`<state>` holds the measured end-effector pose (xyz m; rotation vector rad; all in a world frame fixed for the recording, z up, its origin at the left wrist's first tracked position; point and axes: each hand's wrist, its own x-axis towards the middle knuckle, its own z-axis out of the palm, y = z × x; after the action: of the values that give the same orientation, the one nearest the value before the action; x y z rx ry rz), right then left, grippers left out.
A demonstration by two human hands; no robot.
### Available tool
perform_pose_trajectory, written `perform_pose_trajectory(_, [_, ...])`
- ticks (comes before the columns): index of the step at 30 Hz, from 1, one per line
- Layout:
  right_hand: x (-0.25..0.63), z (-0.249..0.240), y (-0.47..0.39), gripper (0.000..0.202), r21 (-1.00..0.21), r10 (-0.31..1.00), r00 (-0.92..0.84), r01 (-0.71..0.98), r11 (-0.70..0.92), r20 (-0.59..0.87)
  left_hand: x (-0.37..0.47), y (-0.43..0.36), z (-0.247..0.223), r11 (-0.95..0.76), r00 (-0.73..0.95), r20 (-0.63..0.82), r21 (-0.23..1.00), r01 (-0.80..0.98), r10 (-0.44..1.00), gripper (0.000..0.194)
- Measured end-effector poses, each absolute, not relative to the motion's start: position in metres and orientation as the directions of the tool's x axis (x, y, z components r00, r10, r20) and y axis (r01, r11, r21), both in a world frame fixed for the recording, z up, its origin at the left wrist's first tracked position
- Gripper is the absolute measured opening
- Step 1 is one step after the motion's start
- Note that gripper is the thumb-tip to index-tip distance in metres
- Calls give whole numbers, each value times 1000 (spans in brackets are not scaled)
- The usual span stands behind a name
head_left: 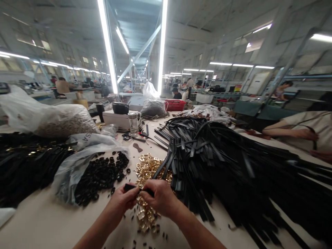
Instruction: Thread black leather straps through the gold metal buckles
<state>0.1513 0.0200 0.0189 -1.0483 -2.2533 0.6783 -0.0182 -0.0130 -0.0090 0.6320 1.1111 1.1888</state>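
Note:
Close together over the table, my left hand and my right hand pinch a black strap between them. Its short dark end sticks out above my left fingers; whether a small part sits between the fingertips cannot be made out. Below and behind the hands lies a heap of gold buckles. To the left, small black strap loops spill from a clear plastic bag. A large pile of black straps spreads to the right of my right hand.
More black straps with gold fittings lie at far left beside a full plastic sack. A glass jar, a black cup and a red bin stand behind. At right, a person handles a strap.

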Motion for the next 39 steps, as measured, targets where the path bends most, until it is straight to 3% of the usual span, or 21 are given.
perform_pose_trajectory(7, [148, 19, 13, 16, -767, 850, -491, 465, 442, 193, -16, -13, -9, 272, -146, -330, 909, -315, 933, 50])
perform_pose_trajectory(11, [147, 8, 16, 19, -838, 893, -439, 448, 311, 97, -20, -9, -17, 287, -130, -328, 922, -261, 936, 51])
perform_pose_trajectory(16, [144, 15, 15, 14, -908, 873, -480, 324, 267, 85, -19, -14, -8, 227, -133, -275, 927, -298, 952, 47])
perform_pose_trajectory(19, [144, 19, 17, 11, -896, 868, -483, 327, 302, 116, -16, -15, -2, 107, -111, -135, 968, -229, 985, 37])
perform_pose_trajectory(22, [144, 13, 24, 14, -877, 864, -480, 339, 340, 149, -16, -11, -2, 62, -128, -84, 984, -170, 988, 34])
perform_pose_trajectory(29, [146, 8, 26, 17, -826, 886, -425, 420, 375, 187, -17, -13, -2, 9, -106, -19, 996, -91, 994, 27])
perform_pose_trajectory(35, [146, 15, 24, 20, -715, 891, -402, 558, 421, 211, -15, -15, -3, -28, -102, 29, 1000, 4, 994, 18])
perform_pose_trajectory(39, [151, 20, 28, 18, -695, 896, -376, 579, 427, 237, -18, -19, 0, -23, -3, 23, 998, -64, 1000, 16])
